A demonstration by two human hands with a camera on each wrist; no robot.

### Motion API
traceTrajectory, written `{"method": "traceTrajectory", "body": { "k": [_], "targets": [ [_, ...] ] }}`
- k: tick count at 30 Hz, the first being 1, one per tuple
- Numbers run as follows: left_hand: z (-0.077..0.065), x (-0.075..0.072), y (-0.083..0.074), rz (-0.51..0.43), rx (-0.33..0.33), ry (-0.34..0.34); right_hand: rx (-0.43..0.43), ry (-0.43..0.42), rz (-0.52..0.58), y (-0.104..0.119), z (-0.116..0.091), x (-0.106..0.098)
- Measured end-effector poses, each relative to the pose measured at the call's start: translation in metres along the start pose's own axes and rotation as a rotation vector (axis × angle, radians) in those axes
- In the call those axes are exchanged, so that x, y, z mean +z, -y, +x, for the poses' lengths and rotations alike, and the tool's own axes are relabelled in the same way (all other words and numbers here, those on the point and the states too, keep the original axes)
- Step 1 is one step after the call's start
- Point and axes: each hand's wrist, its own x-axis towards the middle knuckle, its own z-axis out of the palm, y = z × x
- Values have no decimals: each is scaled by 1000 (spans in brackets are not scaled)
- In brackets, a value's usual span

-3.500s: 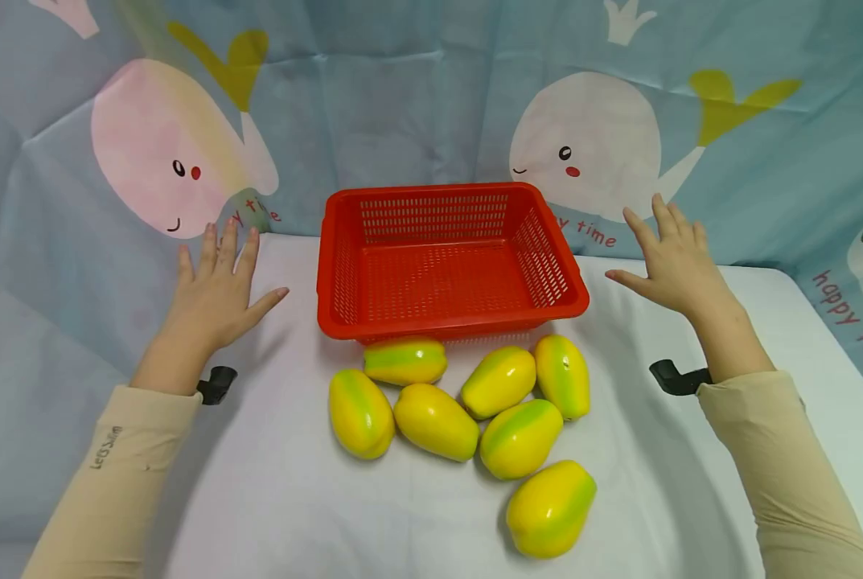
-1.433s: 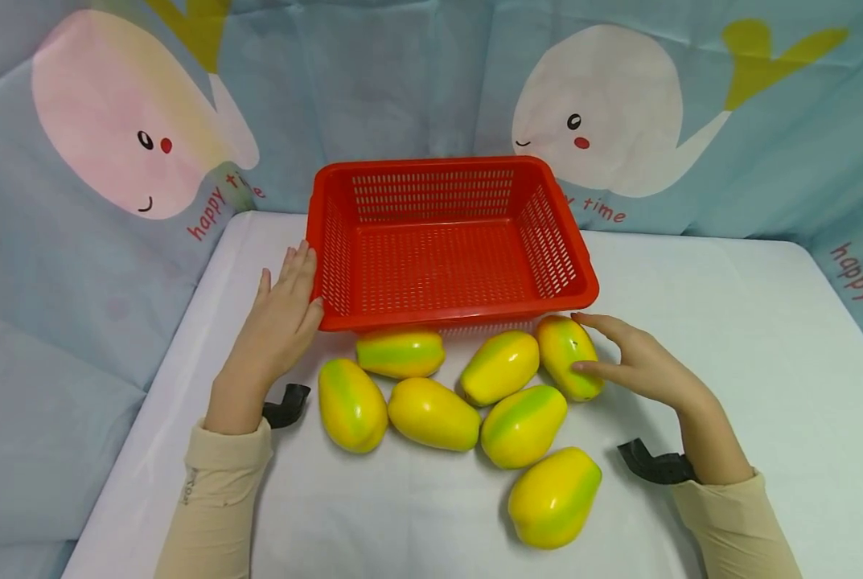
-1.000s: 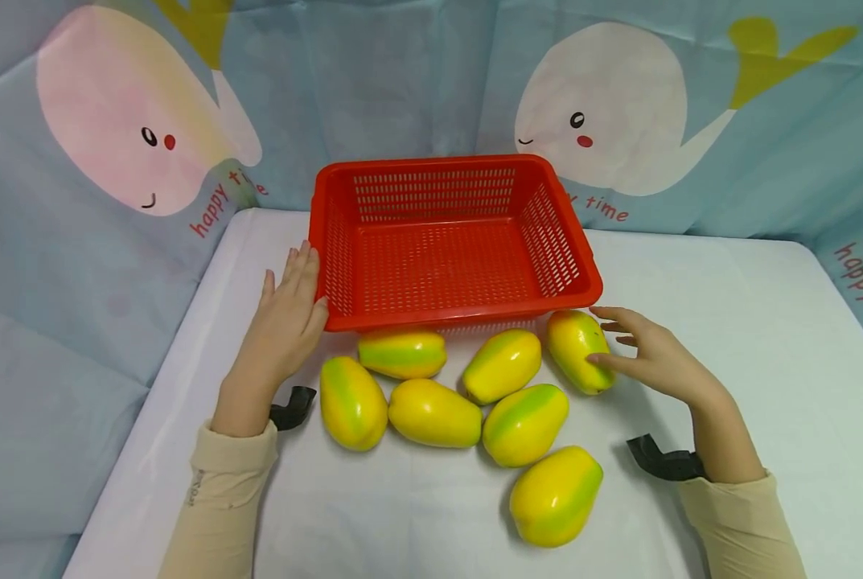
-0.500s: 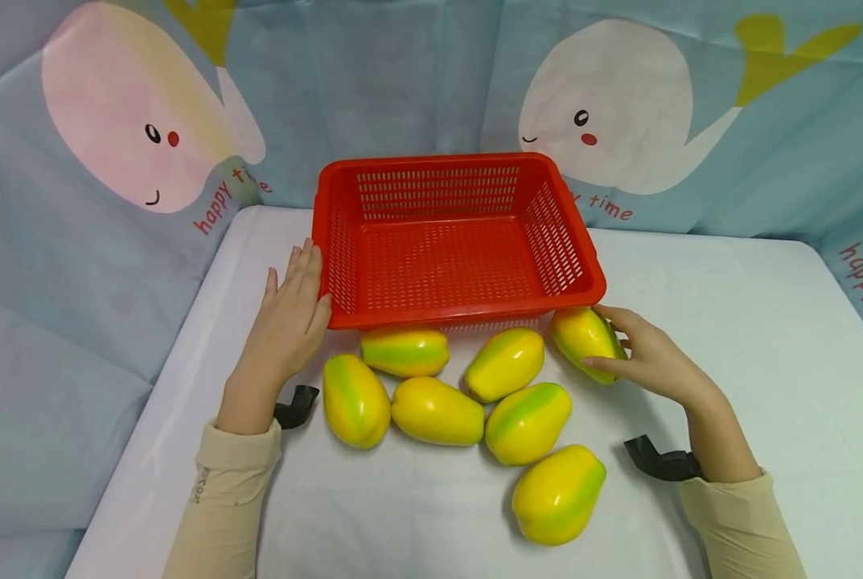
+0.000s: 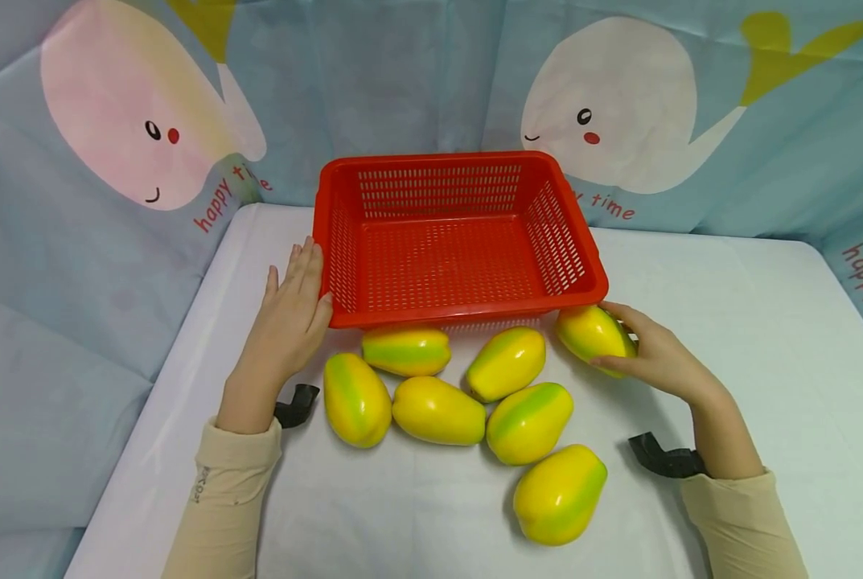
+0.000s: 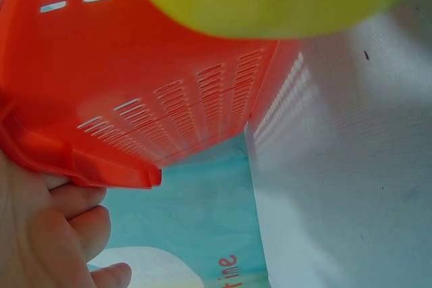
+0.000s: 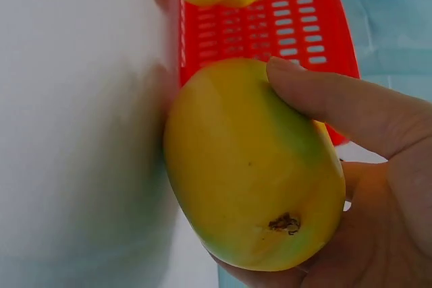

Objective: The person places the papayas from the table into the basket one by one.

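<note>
Right hand grips a yellow-green papaya between thumb and fingers by the near right corner of the red plastic basket; left hand, fingers extended, touches its left rim. Six other papayas lie in front.

Right hand partly hidden behind its yellow fruit, left sleeve lettering illegible

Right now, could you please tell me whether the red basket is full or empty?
Empty: in the head view, the red basket is bare inside, and all seven yellow-green fruits are outside it.
</note>
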Motion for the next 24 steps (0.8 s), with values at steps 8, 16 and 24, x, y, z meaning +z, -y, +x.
{"method": "traceTrajectory", "body": {
  "k": [8, 16, 24],
  "targets": [
    [1, 0, 0, -7, -1, -1, 45, -32, 25, -6, -5, -10],
    [0, 0, 0, -6, -2, 0, 94, -67, 33, -9, -12, -21],
    [0, 1, 0, -16, 4, -7, 118, -120, 39, -10, -15, -27]
  ]
}}
